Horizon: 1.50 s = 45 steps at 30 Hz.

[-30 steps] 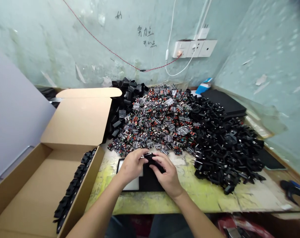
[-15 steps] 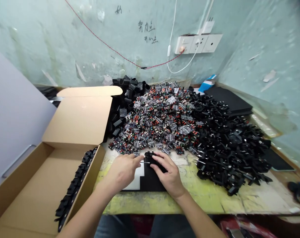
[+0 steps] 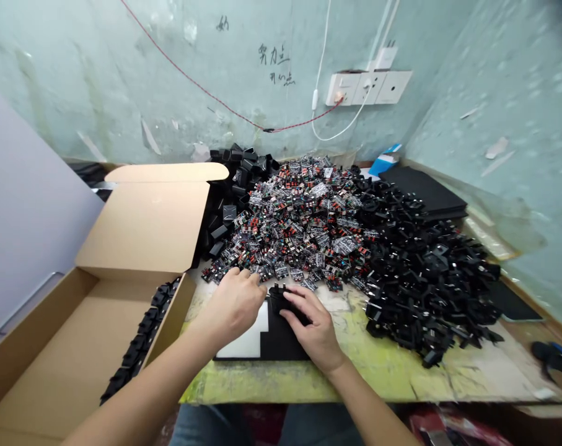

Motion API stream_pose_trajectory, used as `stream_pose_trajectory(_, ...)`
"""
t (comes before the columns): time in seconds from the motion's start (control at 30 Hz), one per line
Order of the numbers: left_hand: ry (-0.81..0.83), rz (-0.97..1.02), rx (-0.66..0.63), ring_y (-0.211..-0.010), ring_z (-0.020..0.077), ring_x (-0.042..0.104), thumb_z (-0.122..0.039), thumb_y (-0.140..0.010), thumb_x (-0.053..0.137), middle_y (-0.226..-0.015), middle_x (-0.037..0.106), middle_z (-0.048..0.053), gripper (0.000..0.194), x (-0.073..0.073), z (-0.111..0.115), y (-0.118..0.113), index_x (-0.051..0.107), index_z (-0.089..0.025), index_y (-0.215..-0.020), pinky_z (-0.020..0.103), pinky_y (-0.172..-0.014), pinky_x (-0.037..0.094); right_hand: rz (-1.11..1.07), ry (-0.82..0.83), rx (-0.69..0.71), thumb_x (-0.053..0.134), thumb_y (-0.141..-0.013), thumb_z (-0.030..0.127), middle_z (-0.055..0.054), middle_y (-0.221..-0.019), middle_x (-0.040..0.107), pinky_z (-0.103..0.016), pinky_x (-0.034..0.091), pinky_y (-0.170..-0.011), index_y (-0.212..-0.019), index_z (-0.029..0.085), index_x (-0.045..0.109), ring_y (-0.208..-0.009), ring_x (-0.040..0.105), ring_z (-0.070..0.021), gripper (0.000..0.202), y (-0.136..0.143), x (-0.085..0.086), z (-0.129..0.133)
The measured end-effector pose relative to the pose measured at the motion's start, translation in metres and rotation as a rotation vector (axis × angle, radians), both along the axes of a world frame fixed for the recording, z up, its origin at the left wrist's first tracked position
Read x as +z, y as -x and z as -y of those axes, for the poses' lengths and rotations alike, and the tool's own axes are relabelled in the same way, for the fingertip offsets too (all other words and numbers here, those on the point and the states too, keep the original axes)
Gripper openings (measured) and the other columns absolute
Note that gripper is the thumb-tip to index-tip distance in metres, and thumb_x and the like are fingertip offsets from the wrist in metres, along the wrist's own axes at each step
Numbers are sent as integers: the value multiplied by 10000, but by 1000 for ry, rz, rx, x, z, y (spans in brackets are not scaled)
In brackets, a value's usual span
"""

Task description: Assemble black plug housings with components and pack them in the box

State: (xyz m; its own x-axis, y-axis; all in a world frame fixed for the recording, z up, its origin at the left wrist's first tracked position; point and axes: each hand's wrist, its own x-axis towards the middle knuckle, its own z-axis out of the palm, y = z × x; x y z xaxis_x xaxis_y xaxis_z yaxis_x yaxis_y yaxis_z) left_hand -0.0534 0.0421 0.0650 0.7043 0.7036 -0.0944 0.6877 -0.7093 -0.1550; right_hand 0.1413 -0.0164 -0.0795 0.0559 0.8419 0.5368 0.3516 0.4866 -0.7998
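My right hand [image 3: 315, 328] is closed on a black plastic plug housing [image 3: 277, 292], pinching it between thumb and fingers. The housing rests at the top of a black foam pad [image 3: 283, 344], with small prongs at its far end. My left hand [image 3: 237, 303] is curled just left of it, knuckles up. A thin metal tool [image 3: 267, 297] shows faintly between its fingertips and the housing; the rest is hidden by the hand. A white foam piece [image 3: 243, 341] lies on the pad below my left hand.
Circuit boards [image 3: 303, 217] are heaped ahead, black casings [image 3: 222, 232] behind left, and black plug parts [image 3: 429, 272] at right. An open cardboard box [image 3: 43, 353] at left holds a row of black pieces [image 3: 139, 341]. Black sheets [image 3: 424, 189] lie at the back right; sockets [image 3: 368, 88] are on the wall.
My left hand has shifted slightly up and left, its fingers more curled, and less of the metal tool shows. My right hand keeps its hold on the plug housing.
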Motion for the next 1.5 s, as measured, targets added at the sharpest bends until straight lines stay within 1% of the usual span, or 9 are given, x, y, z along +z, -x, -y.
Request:
stream_pose_trajectory(0.13, -37, -2, -72, -901, 276, 630, -85, -942, 538, -932, 699, 116, 212, -4, 0, 3, 719, -180, -886, 428, -806, 416, 3, -27, 29, 699, -989, 156, -80, -1358, 693, -469, 562, -1134, -1322, 338, 736, -1277, 670, -250, 381, 0, 1, 0)
stream_pose_trajectory(0.3, -43, 53, -123, -894, 278, 602, -70, -929, 559, -926, 686, 112, 186, -15, -5, 9, 700, -183, -882, 428, -779, 398, -16, -13, -3, 720, -978, 166, -78, -1344, 703, -462, 572, -1120, -1297, 337, 750, -1253, 686, -247, 363, 0, 2, -1)
stream_pose_trajectory(0.43, -20, 70, -76, -897, 272, 600, -30, -884, 577, -921, 682, 100, 199, -28, -5, 11, 703, -182, -908, 426, -803, 408, -35, -3, -4, 727, -971, 166, -73, -1324, 714, -447, 585, -1101, -1263, 333, 765, -1229, 698, -243, 339, 0, 2, -1)
stream_pose_trajectory(0.6, 48, 155, 12, -914, 270, 597, -36, -919, 548, -910, 677, 90, 223, -43, -1, 14, 714, -184, -934, 419, -817, 424, -53, 12, -6, 737, -963, 167, -74, -1315, 719, -447, 584, -1101, -1242, 325, 775, -1229, 697, -243, 323, 0, 0, 0)
stream_pose_trajectory(0.9, 65, 242, 25, -883, 261, 590, -30, -926, 533, -876, 665, 86, 244, -48, -2, 16, 724, -182, -922, 405, -789, 417, -74, 24, -5, 736, -959, 180, -77, -1314, 725, -467, 586, -1105, -1240, 327, 786, -1229, 701, -256, 321, 0, 2, -2)
stream_pose_trajectory(1.17, 146, 469, 129, -823, 222, 595, -75, -995, 473, -824, 664, 74, 315, -66, 0, 20, 764, -173, -926, 354, -748, 427, -131, 69, 5, 755, -947, 200, -82, -1305, 728, -479, 612, -1089, -1205, 316, 807, -1204, 717, -263, 287, 1, 1, -2)
stream_pose_trajectory(1.37, 143, 476, 166, -838, 223, 602, -84, -986, 477, -824, 678, 77, 319, -68, 0, 17, 771, -178, -908, 353, -748, 436, -162, 122, 4, 781, -933, 219, -80, -1326, 714, -464, 638, -1052, -1203, 314, 801, -1200, 726, -263, 287, 1, -7, -2)
stream_pose_trajectory(1.43, 134, 464, 159, -868, 234, 607, -83, -988, 467, -860, 692, 85, 323, -67, 1, 16, 775, -174, -955, 364, -771, 451, -158, 115, 4, 777, -937, 222, -76, -1332, 710, -468, 638, -1053, -1208, 321, 798, -1206, 723, -262, 290, 1, -8, -2)
stream_pose_trajectory(1.5, 113, 456, 137, -891, 245, 605, -76, -985, 459, -919, 706, 92, 356, -68, 2, 17, 766, -169, -1139, 379, -793, 465, -150, 100, 5, 773, -942, 224, -71, -1329, 711, -472, 634, -1059, -1214, 331, 796, -1204, 723, -259, 293, 1, -7, -2)
